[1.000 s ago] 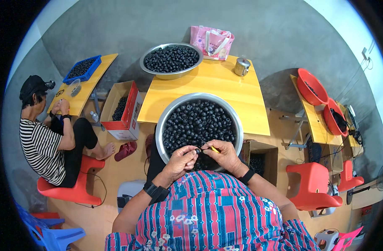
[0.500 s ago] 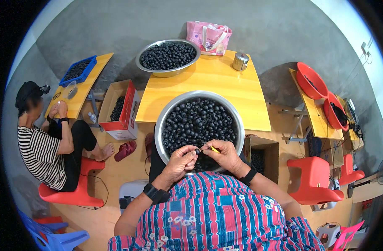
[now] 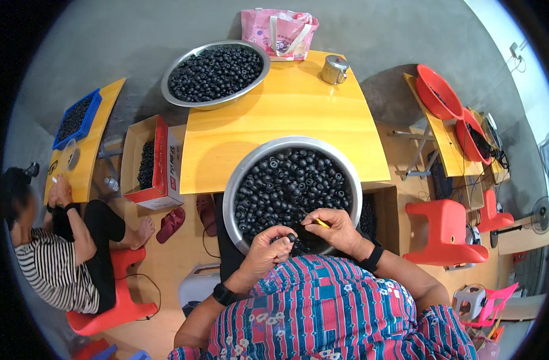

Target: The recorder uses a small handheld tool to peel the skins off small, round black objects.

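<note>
A wide metal basin [image 3: 229, 201], heaped with small black round beads [image 3: 289, 186], many with a pale ring or hole, rests in front of my body at the table's near edge. Over its near side, my left hand [image 3: 265, 255] pinches a single black bead [image 3: 292, 238] between thumb and fingertips. Just to the right, my right hand [image 3: 340, 232] grips a slim tool with a yellow handle [image 3: 322, 222]; its thin tip is hard to make out against the dark beads. The two hands are close but apart.
On the yellow table [image 3: 286, 114] stand another full basin [image 3: 166, 90], a pink bag [image 3: 256, 36] and a metal lidded cup [image 3: 334, 70]. A co-worker [image 3: 52, 258] sits at left beside a cardboard box [image 3: 133, 162]. Red basins [image 3: 427, 99] and a red stool [image 3: 439, 231] are at right.
The view has shifted, so the surroundings sit differently. My right hand with the yellow tool has drawn away from the bead; my left hand still pinches the bead.
</note>
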`<state>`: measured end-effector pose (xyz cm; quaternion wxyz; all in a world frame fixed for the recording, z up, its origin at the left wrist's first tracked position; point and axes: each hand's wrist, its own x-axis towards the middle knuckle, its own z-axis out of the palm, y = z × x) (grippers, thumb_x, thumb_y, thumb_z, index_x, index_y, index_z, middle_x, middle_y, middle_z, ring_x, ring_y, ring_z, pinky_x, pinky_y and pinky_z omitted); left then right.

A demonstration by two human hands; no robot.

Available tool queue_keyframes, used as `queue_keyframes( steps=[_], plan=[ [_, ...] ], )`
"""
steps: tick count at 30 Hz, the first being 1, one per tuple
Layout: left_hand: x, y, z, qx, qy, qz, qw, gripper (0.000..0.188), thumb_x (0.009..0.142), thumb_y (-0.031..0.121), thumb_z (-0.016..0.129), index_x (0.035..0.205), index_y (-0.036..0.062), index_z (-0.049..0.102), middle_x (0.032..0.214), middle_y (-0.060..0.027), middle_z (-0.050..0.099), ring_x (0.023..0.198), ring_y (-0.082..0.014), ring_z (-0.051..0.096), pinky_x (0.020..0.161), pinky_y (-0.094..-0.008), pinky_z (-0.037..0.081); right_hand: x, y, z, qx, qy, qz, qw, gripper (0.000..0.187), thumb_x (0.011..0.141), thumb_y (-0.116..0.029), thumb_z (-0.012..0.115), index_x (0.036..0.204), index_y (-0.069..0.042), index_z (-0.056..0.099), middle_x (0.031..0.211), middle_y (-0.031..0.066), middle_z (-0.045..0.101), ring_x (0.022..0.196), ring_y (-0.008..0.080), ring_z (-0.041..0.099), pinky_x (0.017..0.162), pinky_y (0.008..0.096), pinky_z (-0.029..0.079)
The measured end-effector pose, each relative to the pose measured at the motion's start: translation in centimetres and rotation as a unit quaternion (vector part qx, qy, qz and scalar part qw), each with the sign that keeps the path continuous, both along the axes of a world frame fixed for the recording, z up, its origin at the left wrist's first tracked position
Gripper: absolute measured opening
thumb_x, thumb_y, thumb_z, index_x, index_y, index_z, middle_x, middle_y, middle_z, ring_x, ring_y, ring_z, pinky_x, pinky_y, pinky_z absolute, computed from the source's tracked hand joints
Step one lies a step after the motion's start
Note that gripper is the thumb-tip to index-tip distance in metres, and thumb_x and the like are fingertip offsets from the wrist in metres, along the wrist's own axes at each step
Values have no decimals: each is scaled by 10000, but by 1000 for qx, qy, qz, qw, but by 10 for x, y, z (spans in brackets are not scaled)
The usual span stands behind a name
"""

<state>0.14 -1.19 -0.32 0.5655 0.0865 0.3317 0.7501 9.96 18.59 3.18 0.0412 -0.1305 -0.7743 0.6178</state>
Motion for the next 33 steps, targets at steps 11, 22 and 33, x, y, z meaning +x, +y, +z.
queue_keyframes(
  steps=[11,22,33],
  plan=[
    [-6,-7,-6,-28,-19,-76,997,202,930,91,568,1120,23,571,743,-25,492,572,-78,401,513,-225,333,6,-10,11,-23,-43,-17,999,112,831,-38,694,930,9,677,899,82,687,861,141,649,793,274,504],
    [6,-3,9,-108,-14,-30,994,188,946,162,601,1066,19,574,788,12,511,570,-48,377,515,-206,326,10,2,13,-87,-44,37,995,96,843,-41,686,925,6,674,882,64,675,855,117,638,780,260,501],
    [28,-12,18,-132,-46,15,990,183,940,148,603,1063,13,588,721,23,466,567,-48,355,506,-202,287,2,8,6,-63,-77,152,983,104,836,-62,684,927,-15,669,871,94,680,820,168,666,746,281,519]
  ],
)
